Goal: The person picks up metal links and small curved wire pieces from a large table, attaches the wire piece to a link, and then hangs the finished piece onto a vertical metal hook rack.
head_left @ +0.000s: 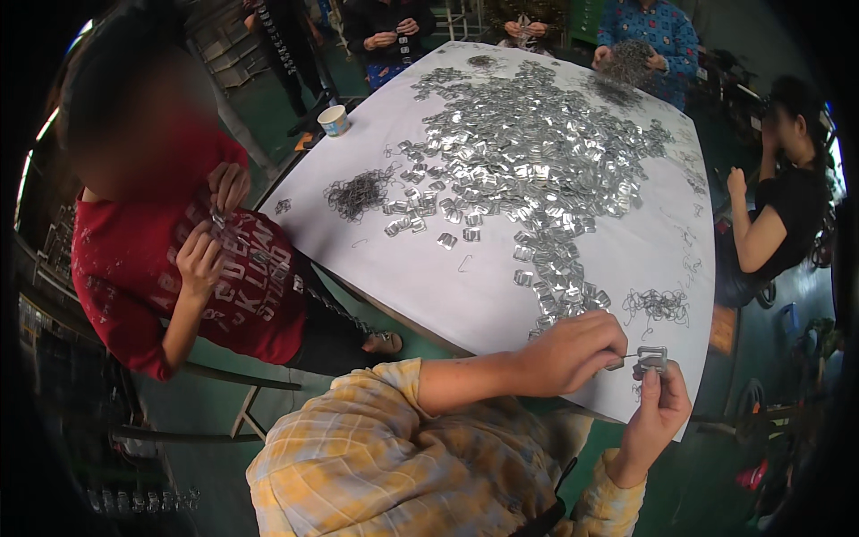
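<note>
My right hand (660,407) pinches a small silver metal buckle (652,353) between thumb and fingertips, over the table's near right edge. Just left of it, my left hand (577,353) is closed, its fingertips on a thin bent wire (632,356) that reaches to the buckle. A bit of grey metal also shows at the left fingertips; whether it is part of the wire is unclear. Beyond my hands lies a small heap of wire hooks (658,307). A strip of loose buckles (550,268) runs up from my left hand into the large shiny pile (528,148).
The white-covered table (420,295) also bears a dark tangle of wire hooks (355,194) and a paper cup (334,121) at the left edge. A person in red (192,259) works close on my left. Another in black (778,210) sits at right; several people stand behind.
</note>
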Motion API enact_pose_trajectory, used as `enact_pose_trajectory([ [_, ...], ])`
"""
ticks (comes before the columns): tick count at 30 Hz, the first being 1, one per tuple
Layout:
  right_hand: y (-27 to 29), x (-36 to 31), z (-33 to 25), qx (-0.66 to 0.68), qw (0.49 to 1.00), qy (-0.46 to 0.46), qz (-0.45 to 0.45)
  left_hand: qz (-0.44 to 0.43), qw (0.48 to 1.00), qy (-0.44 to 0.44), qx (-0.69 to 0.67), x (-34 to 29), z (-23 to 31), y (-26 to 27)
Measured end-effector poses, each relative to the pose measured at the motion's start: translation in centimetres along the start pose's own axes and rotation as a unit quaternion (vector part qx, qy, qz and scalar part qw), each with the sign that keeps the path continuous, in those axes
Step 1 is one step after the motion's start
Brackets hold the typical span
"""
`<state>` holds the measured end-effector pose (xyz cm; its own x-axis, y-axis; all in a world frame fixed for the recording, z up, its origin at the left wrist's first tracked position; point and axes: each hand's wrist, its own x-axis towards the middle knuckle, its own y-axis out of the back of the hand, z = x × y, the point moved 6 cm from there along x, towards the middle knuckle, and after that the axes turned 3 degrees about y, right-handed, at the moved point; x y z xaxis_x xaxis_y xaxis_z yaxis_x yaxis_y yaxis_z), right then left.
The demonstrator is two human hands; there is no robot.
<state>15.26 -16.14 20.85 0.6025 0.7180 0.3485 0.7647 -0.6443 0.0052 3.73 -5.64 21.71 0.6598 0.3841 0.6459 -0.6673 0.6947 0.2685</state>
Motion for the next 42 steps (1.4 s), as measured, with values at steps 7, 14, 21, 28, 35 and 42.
enact_pose_trajectory([
  [7,0.1,-0.5,-1.1,-0.026,1.000,0.008,0.013,-0.017,1.000,0.019,-0.005,-0.2,-0.3,-1.3],
  [14,0.1,-0.4,-0.3,-0.013,0.999,-0.016,0.030,0.001,1.000,0.027,-0.007,-0.6,-0.6,-0.8],
  [21,1.4,-0.7,0.9,-0.007,0.999,-0.010,0.048,-0.020,0.999,0.046,-0.010,-0.6,-0.9,-3.0],
  [28,2.4,-2.0,-0.9,-0.084,0.995,0.020,0.053,-0.037,0.999,0.016,0.009,-0.8,-0.3,-4.3],
  [35,4.6,-5.4,-1.8,-0.218,0.973,0.056,0.049,-0.131,0.991,0.014,-0.017,-2.4,-0.6,-7.1],
  [42,6.8,-9.2,0.4,-0.237,0.970,0.027,0.053,-0.094,0.979,0.152,0.099,-1.9,-10.0,-6.5],
])
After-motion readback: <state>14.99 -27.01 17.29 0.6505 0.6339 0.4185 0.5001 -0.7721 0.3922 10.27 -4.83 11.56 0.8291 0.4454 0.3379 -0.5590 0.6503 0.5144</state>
